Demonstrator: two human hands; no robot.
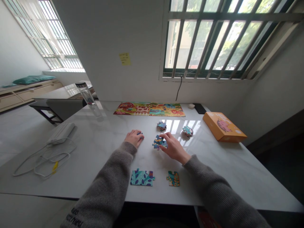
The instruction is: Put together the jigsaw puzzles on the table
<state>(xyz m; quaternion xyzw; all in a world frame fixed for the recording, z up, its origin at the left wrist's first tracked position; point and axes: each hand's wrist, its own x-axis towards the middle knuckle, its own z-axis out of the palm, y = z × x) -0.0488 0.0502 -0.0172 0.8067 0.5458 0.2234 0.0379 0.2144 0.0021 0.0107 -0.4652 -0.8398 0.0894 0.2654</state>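
Right hand (175, 148) grasps a dark blue puzzle piece (158, 139) between thumb and fingers, above the middle of the table, with a purple-blue puzzle piece (156, 146) showing just below it, its knob pointing to the left. Left hand (133, 138) is half curled near the tabletop; something small and dark shows at its fingertips, but I cannot tell whether it is gripped. The table (102, 161) is white with grey marble veins, and so glossy that it mirrors the bars of the window (209, 41) in the wall behind. On this wall there is a yellow sticky note (124, 59), and to the far left one sees a second barred window with a curtain (42, 25). Near the front edge lies a teal puzzle strip (142, 178), its long axis running left to right, nearly parallel to this edge, with one knob pointing right and another pointing away from the person. To its right, well apart, a single teal-and-orange piece (174, 179) points its knob left, towards the strip. Beyond the hands stand two piece stacks (161, 126), and an orange box (223, 126) lies slanted at the right.
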